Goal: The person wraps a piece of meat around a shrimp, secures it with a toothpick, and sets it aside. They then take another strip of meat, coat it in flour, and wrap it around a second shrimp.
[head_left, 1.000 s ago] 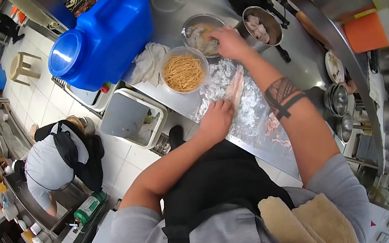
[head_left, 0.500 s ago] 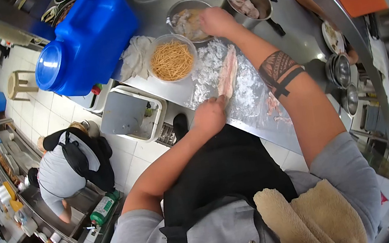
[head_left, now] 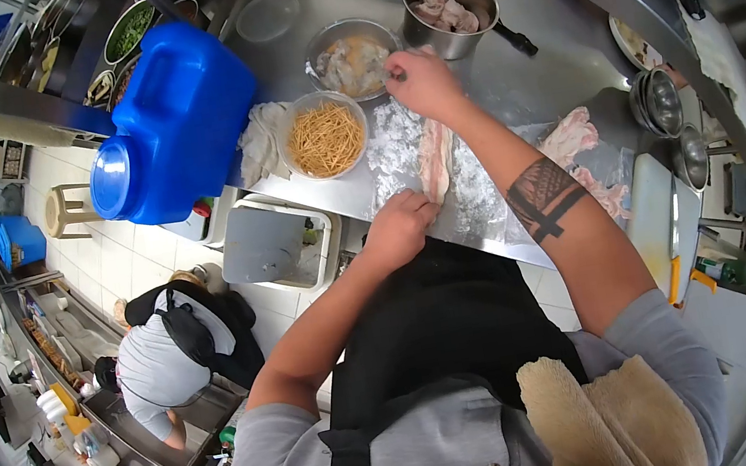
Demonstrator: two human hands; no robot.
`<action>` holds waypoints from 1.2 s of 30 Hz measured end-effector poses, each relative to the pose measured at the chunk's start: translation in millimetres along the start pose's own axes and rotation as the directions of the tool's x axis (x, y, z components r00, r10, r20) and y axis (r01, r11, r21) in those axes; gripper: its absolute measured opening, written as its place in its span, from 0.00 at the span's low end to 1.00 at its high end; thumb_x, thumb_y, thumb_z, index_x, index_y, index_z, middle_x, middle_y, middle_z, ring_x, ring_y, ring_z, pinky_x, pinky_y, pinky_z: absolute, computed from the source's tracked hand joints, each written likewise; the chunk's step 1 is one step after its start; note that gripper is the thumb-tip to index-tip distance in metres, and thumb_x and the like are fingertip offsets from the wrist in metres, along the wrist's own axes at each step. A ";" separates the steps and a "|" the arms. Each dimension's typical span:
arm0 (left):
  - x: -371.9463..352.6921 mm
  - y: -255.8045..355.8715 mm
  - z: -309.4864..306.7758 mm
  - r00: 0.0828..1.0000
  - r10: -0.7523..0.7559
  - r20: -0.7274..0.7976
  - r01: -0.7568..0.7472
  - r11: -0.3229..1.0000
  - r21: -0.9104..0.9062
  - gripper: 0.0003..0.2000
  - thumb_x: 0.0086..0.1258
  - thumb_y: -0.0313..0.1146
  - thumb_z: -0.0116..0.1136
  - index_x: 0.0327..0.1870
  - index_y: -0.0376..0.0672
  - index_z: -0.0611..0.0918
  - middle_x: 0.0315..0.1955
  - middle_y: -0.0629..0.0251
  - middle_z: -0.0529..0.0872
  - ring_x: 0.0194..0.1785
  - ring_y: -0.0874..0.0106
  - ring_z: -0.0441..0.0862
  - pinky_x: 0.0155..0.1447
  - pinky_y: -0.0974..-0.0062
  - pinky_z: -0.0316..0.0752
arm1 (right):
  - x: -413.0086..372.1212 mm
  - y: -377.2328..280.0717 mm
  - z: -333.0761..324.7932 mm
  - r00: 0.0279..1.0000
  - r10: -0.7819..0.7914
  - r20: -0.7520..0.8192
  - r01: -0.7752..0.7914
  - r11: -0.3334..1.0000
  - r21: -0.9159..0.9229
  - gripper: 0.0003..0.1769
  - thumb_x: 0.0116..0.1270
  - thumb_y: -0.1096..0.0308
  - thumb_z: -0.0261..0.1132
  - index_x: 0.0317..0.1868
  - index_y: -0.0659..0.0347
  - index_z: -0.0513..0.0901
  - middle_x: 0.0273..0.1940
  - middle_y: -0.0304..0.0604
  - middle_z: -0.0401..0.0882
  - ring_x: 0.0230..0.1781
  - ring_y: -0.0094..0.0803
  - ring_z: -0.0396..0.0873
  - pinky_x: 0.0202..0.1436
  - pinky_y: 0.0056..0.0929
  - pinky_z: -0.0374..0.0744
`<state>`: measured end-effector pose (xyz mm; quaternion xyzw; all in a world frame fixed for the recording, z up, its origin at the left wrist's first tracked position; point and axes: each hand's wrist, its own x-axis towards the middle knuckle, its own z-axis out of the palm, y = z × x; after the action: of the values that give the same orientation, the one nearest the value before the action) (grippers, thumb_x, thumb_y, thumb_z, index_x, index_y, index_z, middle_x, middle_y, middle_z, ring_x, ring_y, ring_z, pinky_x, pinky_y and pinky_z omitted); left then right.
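A long, flat strip of raw pale-pink meat [head_left: 435, 164] lies on the flour-dusted steel counter. My left hand [head_left: 399, 229] has its fingers closed on the strip's near end. Over the far end is my right hand [head_left: 424, 85], its fingers pinched together beside the rim of a metal bowl [head_left: 317, 70]. What the right fingers hold, if anything, I cannot make out. Greyish pieces in yellowish liquid [head_left: 346, 65] fill that bowl. Left of the strip stands a clear tub [head_left: 286, 140] of thin tan sticks, probably toothpicks.
A steel pot [head_left: 451, 46] of meat pieces stands behind my right hand. More raw meat [head_left: 571, 138] lies at right, near a cutting board [head_left: 648, 201] with a knife. A blue jug [head_left: 191, 115] and a crumpled cloth [head_left: 263, 143] are at left. Another person [head_left: 169, 350] bends over below left.
My right hand has moved from over the bowl towards me, to the meat strip's far end. My left hand stays at the near end. The view has shifted, showing more on the right.
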<state>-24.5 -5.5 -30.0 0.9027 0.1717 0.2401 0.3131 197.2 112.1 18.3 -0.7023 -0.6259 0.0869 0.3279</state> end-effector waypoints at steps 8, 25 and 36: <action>6.5 9.2 -7.1 0.996 0.060 -0.064 -0.055 0.995 0.078 0.14 0.57 0.23 0.66 0.46 0.43 0.90 0.46 0.64 0.87 0.51 0.60 0.84 0.56 0.62 0.80 | 53.1 -21.1 14.5 0.919 0.095 0.383 0.077 0.909 -0.410 0.13 0.61 0.66 0.67 0.44 0.60 0.92 0.47 0.53 0.92 0.45 0.55 0.89 0.51 0.46 0.88; 18.0 -1.0 -3.6 0.983 0.160 -0.086 -0.154 0.985 0.082 0.18 0.56 0.20 0.66 0.49 0.42 0.90 0.49 0.64 0.90 0.49 0.61 0.87 0.53 0.63 0.82 | -184.4 27.5 -27.8 0.953 0.002 0.303 -0.094 0.953 0.288 0.06 0.59 0.73 0.73 0.37 0.61 0.89 0.38 0.47 0.89 0.43 0.46 0.86 0.51 0.41 0.84; 63.1 -18.5 1.0 0.864 -0.441 0.245 0.488 0.852 -0.189 0.11 0.72 0.24 0.68 0.53 0.41 0.92 0.50 0.54 0.94 0.55 0.65 0.92 0.60 0.64 0.84 | -195.4 23.1 -27.4 0.952 0.232 0.197 -0.286 0.906 0.312 0.05 0.64 0.72 0.72 0.41 0.59 0.87 0.42 0.51 0.86 0.42 0.51 0.85 0.48 0.46 0.83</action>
<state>25.1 36.9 -22.2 0.8073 0.3234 0.0877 0.4858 191.4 -80.5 -30.1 -0.7037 -0.5263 0.2902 0.3789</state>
